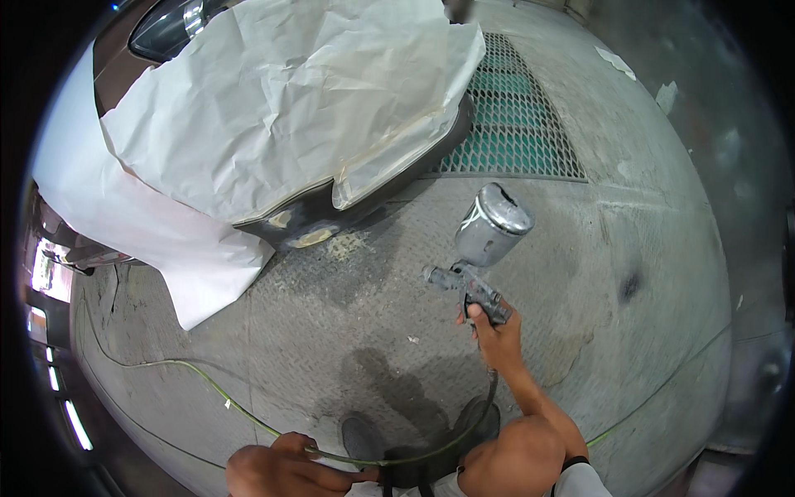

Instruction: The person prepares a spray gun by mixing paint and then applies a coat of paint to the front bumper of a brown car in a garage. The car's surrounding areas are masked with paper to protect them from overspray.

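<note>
My right hand (497,335) is wrapped round the grip of a paint spray gun (476,290). A scuffed metal cup (495,224) sits on top of the gun, leaning slightly right, and the nozzle points left. By my left knee, my left hand (294,445) is closed on a green air hose (219,391). That hose curves past my lap and up to the gun's handle. Ahead, crumpled white masking paper (273,99) covers most of a car. A dark lower bumper edge (310,213) stays uncovered, with tan sanded patches (315,238) on it.
A metal floor grate (522,116) lies beyond the bumper on the right. A loose flap of masking paper (207,273) hangs to the floor at left. Another stretch of hose (662,385) crosses the floor at right, near a grey wall (762,290). My shoes (362,435) stand below.
</note>
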Motion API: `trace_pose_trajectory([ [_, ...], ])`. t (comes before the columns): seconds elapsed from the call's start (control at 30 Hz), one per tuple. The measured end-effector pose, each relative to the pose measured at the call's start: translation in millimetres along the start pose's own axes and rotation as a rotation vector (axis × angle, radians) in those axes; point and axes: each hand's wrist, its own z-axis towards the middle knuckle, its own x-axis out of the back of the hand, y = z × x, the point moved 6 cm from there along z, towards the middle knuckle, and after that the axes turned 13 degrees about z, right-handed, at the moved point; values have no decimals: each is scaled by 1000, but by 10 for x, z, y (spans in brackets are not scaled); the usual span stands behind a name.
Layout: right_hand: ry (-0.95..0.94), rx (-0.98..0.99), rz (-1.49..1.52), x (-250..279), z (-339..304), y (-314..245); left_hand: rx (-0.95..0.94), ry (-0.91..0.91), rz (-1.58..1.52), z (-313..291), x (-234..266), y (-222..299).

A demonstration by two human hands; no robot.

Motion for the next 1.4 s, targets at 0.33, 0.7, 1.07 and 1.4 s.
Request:
trace_pose_trajectory([
  [0.33,226,96,46,204,-6,92,-8,48,-22,-139,350,-330],
  [0.7,284,48,-21,135,-178,94,-555,381,-13,504,2356,1511],
  [1.07,152,92,-58,-52,-364,-158,-866,87,-869,980,2455,3133],
  [1.4,150,72,-56,-52,-390,-132,-840,34,-873,1136,2470,3158],
])
